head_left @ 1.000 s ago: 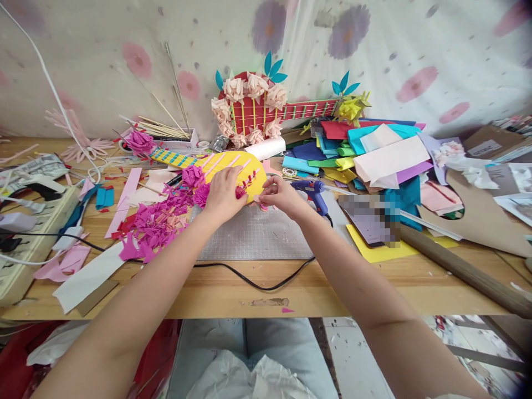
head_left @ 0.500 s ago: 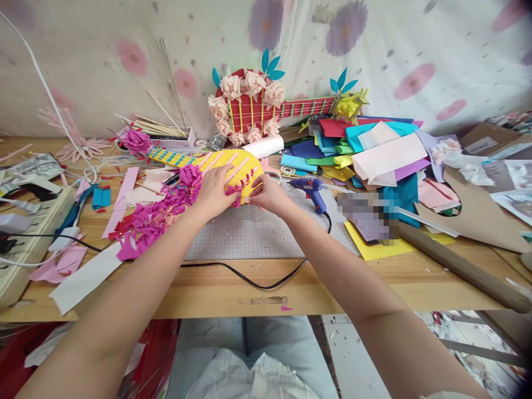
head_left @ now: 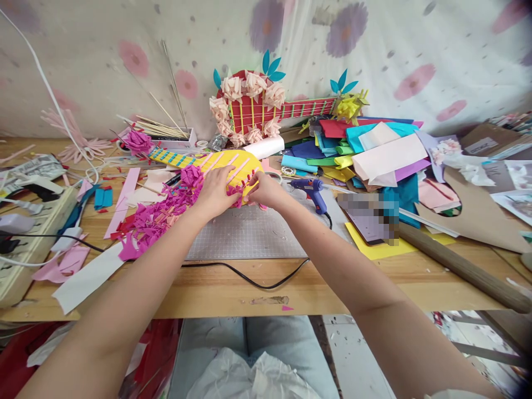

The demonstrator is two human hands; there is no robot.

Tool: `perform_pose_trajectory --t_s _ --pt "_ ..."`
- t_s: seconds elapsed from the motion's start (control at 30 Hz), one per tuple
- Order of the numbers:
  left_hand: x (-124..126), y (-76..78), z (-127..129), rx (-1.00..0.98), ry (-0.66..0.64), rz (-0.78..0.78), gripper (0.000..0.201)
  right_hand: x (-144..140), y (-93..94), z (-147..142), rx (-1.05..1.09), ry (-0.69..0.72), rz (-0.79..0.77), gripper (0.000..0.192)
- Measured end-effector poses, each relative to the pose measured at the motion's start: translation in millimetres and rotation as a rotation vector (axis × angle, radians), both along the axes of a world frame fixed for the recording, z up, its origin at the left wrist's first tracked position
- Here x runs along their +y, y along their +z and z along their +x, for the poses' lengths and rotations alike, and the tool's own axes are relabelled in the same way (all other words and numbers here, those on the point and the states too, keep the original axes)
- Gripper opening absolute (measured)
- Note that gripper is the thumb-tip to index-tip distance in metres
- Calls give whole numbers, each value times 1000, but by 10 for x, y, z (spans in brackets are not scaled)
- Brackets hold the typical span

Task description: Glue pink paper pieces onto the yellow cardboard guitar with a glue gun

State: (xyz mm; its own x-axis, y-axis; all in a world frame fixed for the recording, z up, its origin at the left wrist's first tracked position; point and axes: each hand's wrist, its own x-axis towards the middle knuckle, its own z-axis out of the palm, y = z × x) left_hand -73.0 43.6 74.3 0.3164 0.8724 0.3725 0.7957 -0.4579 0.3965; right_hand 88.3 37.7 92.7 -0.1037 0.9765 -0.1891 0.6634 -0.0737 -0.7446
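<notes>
A yellow paper guitar with pink strips lies flat on the wooden table, its neck pointing left. My left hand presses down on its body beside a magenta paper flower. My right hand pinches small pink paper pieces at the guitar's right edge. Both hands almost touch over the guitar. A grey cutting mat lies just under them.
A blue glue gun lies right of my right hand, its black cord looping across the front. Magenta scraps heap at left. Coloured paper sheets pile at right. A red paper guitar leans against the wall.
My right hand has moved left onto the guitar's edge, closing on my left hand. The left hand shifted slightly left on the guitar body.
</notes>
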Motion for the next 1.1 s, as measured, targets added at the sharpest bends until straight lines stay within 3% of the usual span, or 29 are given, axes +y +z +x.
perform_pose_trajectory --t_s 0.23,0.43,0.67,1.1 --pt "-6 17 7 20 6 -6 60 40 65 -37 -66 3 -56 42" --pt "13 -3 1 19 -1 15 58 18 146 -76 88 -1 -161 37" --pt "-10 33 5 16 -1 -5 58 44 49 16 329 -32 -201 36" --pt "-9 36 20 29 -10 -1 55 -6 48 -14 508 -89 -245 25"
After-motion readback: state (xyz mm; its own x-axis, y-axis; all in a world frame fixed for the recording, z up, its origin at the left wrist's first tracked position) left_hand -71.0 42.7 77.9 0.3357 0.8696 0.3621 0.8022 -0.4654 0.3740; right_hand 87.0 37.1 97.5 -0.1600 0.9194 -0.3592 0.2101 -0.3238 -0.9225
